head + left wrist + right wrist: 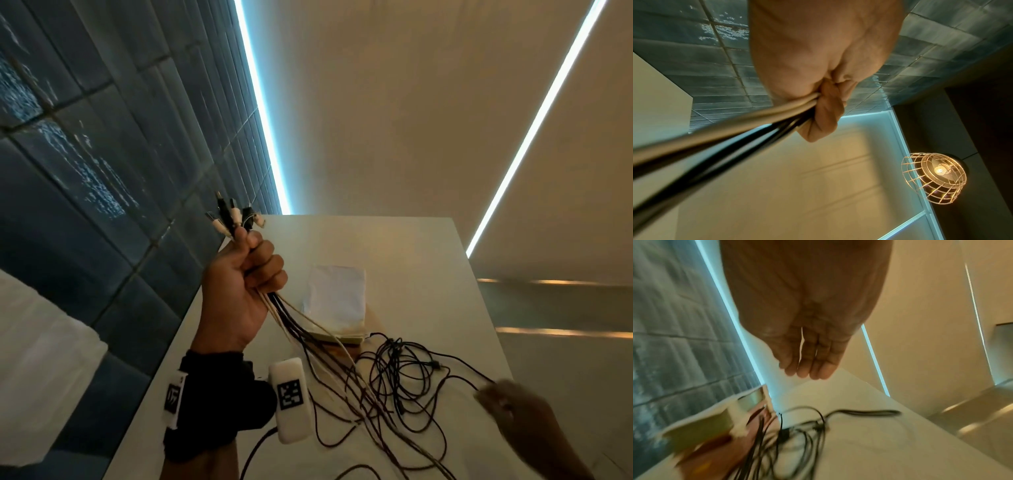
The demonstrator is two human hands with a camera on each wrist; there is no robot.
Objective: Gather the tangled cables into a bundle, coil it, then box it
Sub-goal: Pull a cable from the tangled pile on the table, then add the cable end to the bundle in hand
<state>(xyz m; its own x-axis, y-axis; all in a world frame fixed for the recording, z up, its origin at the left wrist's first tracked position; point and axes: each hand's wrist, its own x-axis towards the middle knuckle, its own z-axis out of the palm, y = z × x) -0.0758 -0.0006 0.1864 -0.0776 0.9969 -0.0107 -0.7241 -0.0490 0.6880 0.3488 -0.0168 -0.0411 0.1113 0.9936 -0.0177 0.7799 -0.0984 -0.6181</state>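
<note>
White table (428,274) bears tangled cables (394,383), ends in left hand (236,291).

Wall: dark blue-grey glazed tiles (85,164) in long rows with pale grout, glinting in patches, rising on the left.
Light strips: one cold blue-white strip (260,109) runs along the seam where tile meets the cream surface; a second strip (534,126) slants across the right.
Cream surface: a plain, warm-toned panel (394,102) fills the space between the two strips.
Lamp: a wire-cage pendant (934,178) with one bare bulb lit, glowing amber against a dark panel, seen from the left wrist view.
Desk: white top (428,281), its far edge squared off below the strips.
</note>
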